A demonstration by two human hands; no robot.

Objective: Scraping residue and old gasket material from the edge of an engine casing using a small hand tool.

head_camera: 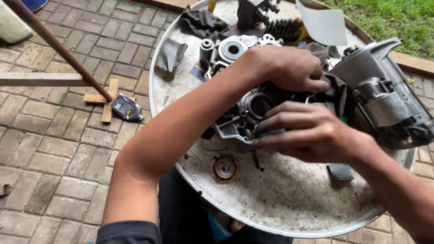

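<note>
While your left hand (289,68) pinches a dark rag (332,92), your right hand (307,131) lies spread on the engine cover (244,113), its long axis running from your right fingertips up past your left wrist.

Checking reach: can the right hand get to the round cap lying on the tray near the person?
Probably yes. The round cap lies bare on the tray, just below the right hand, nothing covering it. But that hand is pressed on the engine casing and would have to let go.
</note>
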